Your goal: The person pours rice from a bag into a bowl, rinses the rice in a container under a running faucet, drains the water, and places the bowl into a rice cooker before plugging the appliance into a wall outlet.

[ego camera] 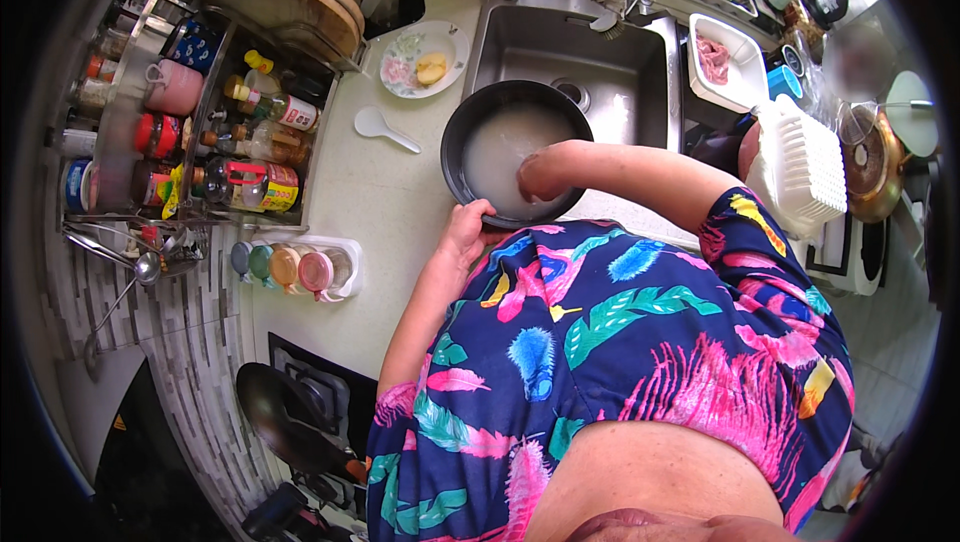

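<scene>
A dark round cooking pot point(452, 138) with cloudy whitish water point(491, 148) in it stands at the sink's front left corner, partly over the basin. My left hand point(466, 231) grips its near left rim, thumb on the edge. My right hand point(546, 171) reaches in from the right, its fingertips dipped in the water and hidden. Whatever lies under the cloudy water cannot be made out. Left of the pot, a white spoon point(384, 128) rests on the counter. Beyond it is a floral plate point(403, 84) bearing a peeled, yellowish piece of food point(431, 69).
The steel sink point(510, 32) lies behind the pot. A white tub point(739, 96) with raw meat point(712, 60) and a white basket point(806, 159) stand right. Left are a bottle rack point(319, 159) and seasoning jars point(319, 272); a wok point(274, 414) sits by the stove.
</scene>
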Tool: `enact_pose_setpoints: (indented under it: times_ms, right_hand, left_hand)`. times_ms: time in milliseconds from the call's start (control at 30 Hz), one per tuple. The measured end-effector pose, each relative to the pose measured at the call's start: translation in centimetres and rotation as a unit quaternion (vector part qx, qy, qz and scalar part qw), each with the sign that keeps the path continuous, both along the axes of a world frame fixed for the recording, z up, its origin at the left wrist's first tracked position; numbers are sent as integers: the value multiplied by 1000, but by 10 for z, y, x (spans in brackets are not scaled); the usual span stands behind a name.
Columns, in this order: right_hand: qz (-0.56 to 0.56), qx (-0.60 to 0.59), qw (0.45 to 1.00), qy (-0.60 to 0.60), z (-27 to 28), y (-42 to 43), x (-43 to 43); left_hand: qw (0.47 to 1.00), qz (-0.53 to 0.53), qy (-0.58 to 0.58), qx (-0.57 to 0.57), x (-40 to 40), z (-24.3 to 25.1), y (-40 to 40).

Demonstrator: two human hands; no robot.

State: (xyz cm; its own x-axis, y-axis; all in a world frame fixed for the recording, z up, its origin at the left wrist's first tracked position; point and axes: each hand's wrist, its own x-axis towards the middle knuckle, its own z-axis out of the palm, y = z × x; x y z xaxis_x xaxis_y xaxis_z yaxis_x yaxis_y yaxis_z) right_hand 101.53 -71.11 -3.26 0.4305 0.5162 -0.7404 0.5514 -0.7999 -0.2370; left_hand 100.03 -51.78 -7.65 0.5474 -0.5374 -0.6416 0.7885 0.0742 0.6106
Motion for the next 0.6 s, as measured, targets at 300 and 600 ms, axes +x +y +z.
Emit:
enact_pose_setpoints:
  times_ms: [300, 600]
  right_hand:
    - [-191, 59, 964, -178, -39, 0, 30]
    - [-107, -107, 984, -97, 13, -20, 0]
  left_hand:
    - [1000, -5, 10, 8, 4, 8, -11]
    - [1000, 2, 15, 26, 9, -14, -3]
